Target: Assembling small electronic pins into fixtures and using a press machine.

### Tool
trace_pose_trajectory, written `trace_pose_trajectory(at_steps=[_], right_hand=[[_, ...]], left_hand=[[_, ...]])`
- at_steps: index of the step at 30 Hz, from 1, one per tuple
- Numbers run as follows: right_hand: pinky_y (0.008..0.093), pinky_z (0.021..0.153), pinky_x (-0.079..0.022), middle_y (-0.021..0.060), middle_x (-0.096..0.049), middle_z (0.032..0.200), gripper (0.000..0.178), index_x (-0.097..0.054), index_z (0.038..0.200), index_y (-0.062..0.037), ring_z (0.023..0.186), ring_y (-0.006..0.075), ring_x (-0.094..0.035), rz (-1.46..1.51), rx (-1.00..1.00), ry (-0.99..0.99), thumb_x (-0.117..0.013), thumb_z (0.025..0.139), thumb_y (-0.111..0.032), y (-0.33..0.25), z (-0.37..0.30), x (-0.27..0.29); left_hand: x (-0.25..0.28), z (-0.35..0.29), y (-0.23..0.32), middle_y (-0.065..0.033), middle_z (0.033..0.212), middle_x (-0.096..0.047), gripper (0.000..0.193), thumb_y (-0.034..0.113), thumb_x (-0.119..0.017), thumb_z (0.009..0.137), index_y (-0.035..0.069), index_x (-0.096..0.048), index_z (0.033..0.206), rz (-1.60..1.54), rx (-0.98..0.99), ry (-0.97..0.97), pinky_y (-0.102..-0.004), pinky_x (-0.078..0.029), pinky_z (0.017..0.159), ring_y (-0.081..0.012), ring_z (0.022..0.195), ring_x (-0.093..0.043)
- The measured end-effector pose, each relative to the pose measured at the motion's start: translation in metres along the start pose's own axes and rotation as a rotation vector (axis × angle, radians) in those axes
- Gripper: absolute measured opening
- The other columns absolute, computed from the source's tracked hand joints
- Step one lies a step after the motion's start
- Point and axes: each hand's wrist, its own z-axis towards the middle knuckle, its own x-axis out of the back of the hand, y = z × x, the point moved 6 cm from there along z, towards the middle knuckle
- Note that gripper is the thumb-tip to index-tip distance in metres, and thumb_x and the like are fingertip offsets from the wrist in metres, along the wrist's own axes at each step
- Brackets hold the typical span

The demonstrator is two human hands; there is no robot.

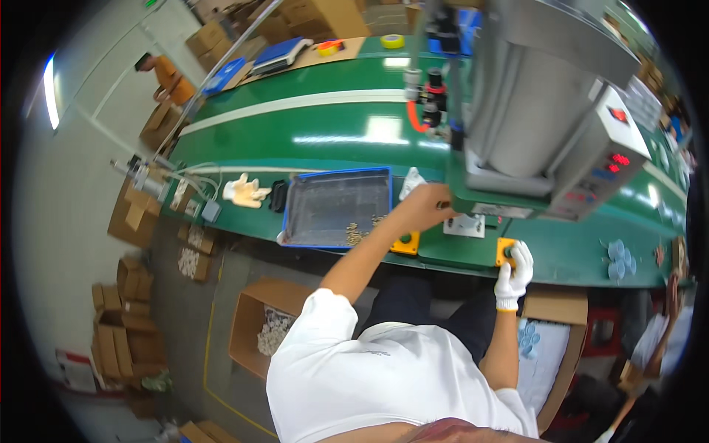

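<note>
My bare left hand [430, 207] reaches under the head of a bench press [517, 118], its fingers bent together at the metal plate [464, 226]. Something small and dark shows at the fingertips, too small to name. My right hand [516, 272], in a white glove, rests at the yellow button box [505, 252] on the table's front edge. Its fingers are stretched out beside the dark button, thumb apart. Below my left wrist sits a second yellow button box [405, 243], partly covered by the forearm. The blue-rimmed tray [338, 173] holds small brass-coloured parts [354, 235].
On the green table [310, 125] lie a glove [246, 191], a black object [278, 196] and pale blue round parts [621, 259]. Open cartons [247, 325] stand on the floor at both sides. A person [176, 80] stands far left; another sits at right.
</note>
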Motion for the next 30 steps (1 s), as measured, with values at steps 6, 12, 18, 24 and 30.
trace_pose_trajectory(at_steps=[6, 12, 18, 24, 30], right_hand=[[0.0539, 0.118, -0.049, 0.0253, -0.071, 0.140, 0.032, -0.071, 0.125, 0.0031, 0.134, 0.0452, -0.065, 0.050, -0.005, -0.008, -0.062, 0.107, -0.022, 0.011, -0.004, -0.005], [0.0539, 0.111, -0.053, 0.0194, -0.077, 0.129, 0.015, -0.071, 0.108, 0.0001, 0.127, 0.0444, -0.068, -0.240, 0.030, -0.120, -0.065, 0.102, -0.012, 0.001, 0.014, -0.004], [0.0534, 0.109, -0.055, 0.0197, -0.079, 0.126, 0.008, -0.070, 0.094, -0.0024, 0.124, 0.0466, -0.070, -0.227, 0.001, -0.112, -0.071, 0.094, -0.010, -0.018, 0.035, -0.013], [0.0472, 0.108, -0.055, 0.0186, -0.080, 0.124, 0.020, -0.076, 0.108, 0.0013, 0.127, 0.0406, -0.071, 0.018, -0.169, 0.004, -0.065, 0.103, -0.014, 0.006, 0.029, -0.020], [0.0433, 0.112, -0.053, 0.0218, -0.074, 0.138, 0.027, -0.071, 0.124, 0.0039, 0.136, 0.0346, -0.065, 0.171, -0.311, 0.011, -0.058, 0.110, -0.016, 0.032, 0.001, -0.019]], left_hand=[[-0.036, -0.133, -0.059, -0.0087, 0.108, -0.080, 0.016, 0.016, -0.085, 0.092, 0.004, -0.081, 0.101, 0.235, -0.131, 0.557, -0.0417, -0.064, 0.088, -0.0292, 0.102, -0.078], [-0.029, -0.134, -0.051, -0.0069, 0.104, -0.079, 0.018, 0.020, -0.089, 0.086, 0.006, -0.079, 0.090, 0.374, -0.180, 0.614, -0.0397, -0.065, 0.085, -0.0284, 0.106, -0.077], [-0.010, -0.126, -0.042, -0.0097, 0.108, -0.075, 0.019, 0.023, -0.087, 0.083, 0.006, -0.080, 0.088, 0.457, -0.302, 0.418, -0.0465, -0.061, 0.095, -0.0320, 0.107, -0.072], [-0.007, -0.131, -0.069, -0.0109, 0.118, -0.077, 0.021, 0.022, -0.086, 0.088, 0.004, -0.082, 0.099, 0.272, -0.123, 0.366, -0.0455, -0.059, 0.098, -0.0353, 0.110, -0.073], [0.067, -0.181, -0.160, -0.0176, 0.102, -0.077, 0.028, 0.024, -0.080, 0.099, 0.001, -0.078, 0.115, 0.306, 0.454, 0.463, -0.0431, -0.058, 0.084, -0.0346, 0.093, -0.074]])
